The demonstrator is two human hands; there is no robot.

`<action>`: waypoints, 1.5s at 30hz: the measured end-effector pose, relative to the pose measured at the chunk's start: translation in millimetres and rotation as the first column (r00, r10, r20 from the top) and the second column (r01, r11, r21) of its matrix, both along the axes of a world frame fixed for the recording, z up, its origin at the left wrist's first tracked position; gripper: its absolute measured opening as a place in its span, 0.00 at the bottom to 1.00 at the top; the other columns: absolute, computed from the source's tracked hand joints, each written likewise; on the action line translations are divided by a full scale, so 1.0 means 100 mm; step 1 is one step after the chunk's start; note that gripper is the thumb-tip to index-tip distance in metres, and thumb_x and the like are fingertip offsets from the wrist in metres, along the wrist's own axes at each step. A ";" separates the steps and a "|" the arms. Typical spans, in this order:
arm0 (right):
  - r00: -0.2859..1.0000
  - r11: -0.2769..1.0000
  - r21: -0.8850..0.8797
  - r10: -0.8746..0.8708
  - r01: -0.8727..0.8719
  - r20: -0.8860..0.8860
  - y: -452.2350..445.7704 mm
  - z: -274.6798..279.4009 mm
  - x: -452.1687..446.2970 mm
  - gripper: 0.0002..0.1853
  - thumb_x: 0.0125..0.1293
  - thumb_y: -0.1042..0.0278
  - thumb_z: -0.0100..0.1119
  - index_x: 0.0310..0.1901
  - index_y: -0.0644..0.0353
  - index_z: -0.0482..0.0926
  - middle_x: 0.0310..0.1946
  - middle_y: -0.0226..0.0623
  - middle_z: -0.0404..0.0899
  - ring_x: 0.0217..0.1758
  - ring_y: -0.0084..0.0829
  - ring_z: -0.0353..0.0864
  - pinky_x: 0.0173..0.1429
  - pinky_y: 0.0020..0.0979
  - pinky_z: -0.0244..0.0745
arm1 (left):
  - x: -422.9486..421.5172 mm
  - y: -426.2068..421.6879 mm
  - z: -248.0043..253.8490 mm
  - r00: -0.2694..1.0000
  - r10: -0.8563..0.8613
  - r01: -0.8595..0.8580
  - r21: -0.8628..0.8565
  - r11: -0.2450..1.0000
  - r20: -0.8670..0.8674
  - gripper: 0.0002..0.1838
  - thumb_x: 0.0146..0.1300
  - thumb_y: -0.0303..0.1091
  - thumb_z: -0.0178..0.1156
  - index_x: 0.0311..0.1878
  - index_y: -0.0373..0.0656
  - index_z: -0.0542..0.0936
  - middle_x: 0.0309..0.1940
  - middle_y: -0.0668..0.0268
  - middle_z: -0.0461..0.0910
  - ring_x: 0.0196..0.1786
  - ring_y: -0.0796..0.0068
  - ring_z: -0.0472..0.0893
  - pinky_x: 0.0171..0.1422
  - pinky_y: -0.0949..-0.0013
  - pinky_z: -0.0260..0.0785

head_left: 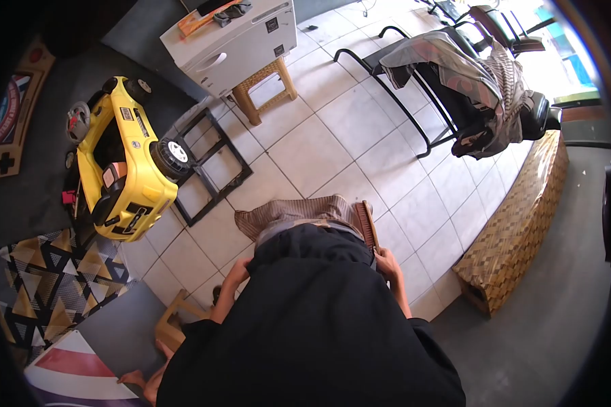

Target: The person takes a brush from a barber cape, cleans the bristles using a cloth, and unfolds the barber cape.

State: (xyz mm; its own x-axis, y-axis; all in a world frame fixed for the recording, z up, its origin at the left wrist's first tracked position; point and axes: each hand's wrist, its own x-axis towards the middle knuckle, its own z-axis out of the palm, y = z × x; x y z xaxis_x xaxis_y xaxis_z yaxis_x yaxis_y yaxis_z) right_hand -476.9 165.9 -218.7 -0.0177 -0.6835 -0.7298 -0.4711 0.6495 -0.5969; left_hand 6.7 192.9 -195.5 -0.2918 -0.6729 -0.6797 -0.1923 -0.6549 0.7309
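The black shirt (305,319) of the person wearing the camera fills the foreground, and a forearm comes out past each side of it. The right hand (387,263) has its fingers closed round the handle end of a wooden-backed bristle brush (368,227) — a hold that leaves the bristled length free, pointing away from the body. The brush lies along the right edge of a striped cloth (271,211), which spreads out in front of the shirt hem; whether it is worn or only laid there cannot be told. The left hand (239,270) is at the opposite side of the shirt, near the waist, perhaps to gather or steady the fabric, but its fingers are too hidden to say whether they are spread or pinching. Beyond, on the tiled floor (329,146), a rectangular black frame (234,178) lies flat, probably so because it could hardly stand alone, just beside a yellow ride-on toy car (139,183). A woven-pattern box (516,230) runs along the right edge of the tiles. Farther off, a black chair (448,95) carries draped cloths (502,85) — its back seemingly serving as a rack — and a tan stool (259,112) stands close by a white drawer unit (234,51).
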 end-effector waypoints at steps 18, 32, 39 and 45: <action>0.945 0.945 -0.118 -0.286 0.306 0.161 -0.63 0.56 0.25 0.14 0.58 0.59 0.61 0.30 0.66 0.78 0.21 0.30 0.77 0.20 0.18 0.71 0.26 0.23 0.66 | -0.28 -0.90 0.33 0.725 0.374 0.003 -0.546 0.838 0.578 0.16 0.63 0.40 0.54 0.30 0.34 0.69 0.20 0.46 0.70 0.26 0.43 0.71 0.29 0.56 0.62; 0.685 0.695 -0.337 -0.304 0.635 0.662 -1.72 2.33 1.47 0.11 0.67 0.63 0.54 0.35 0.63 0.76 0.24 0.25 0.75 0.24 0.15 0.71 0.27 0.20 0.65 | -1.72 -1.93 1.86 0.906 0.263 -0.379 -0.361 0.852 -0.332 0.06 0.67 0.25 0.48 0.45 0.45 0.71 0.25 0.77 0.67 0.24 0.91 0.64 0.24 0.83 0.56; 0.935 0.768 -0.574 -0.088 0.283 0.344 -1.49 2.38 1.58 0.11 0.62 0.66 0.58 0.33 0.67 0.76 0.20 0.35 0.75 0.25 0.19 0.71 0.30 0.28 0.67 | -1.90 -1.78 2.03 0.803 0.339 -0.288 0.180 0.941 -0.490 0.19 0.71 0.45 0.46 0.53 0.38 0.71 0.42 0.65 0.77 0.43 0.74 0.80 0.47 0.66 0.77; 0.989 0.698 -0.716 0.114 -0.011 0.096 -1.43 2.57 1.50 0.07 0.57 0.72 0.58 0.31 0.67 0.74 0.24 0.47 0.75 0.27 0.42 0.77 0.33 0.35 0.70 | -1.90 -1.72 1.88 0.742 0.386 -0.316 0.222 0.922 -0.548 0.22 0.70 0.48 0.47 0.57 0.41 0.68 0.51 0.61 0.74 0.51 0.71 0.77 0.53 0.62 0.74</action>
State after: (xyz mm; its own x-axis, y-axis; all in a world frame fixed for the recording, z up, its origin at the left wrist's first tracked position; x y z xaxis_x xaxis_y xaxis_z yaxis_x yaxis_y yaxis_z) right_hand -326.6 22.9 38.1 0.0981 -0.9950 -0.0163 -0.3841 -0.0227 -0.9230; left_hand -183.6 21.1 -7.4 -0.4062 -0.7390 -0.5375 0.4965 -0.6723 0.5490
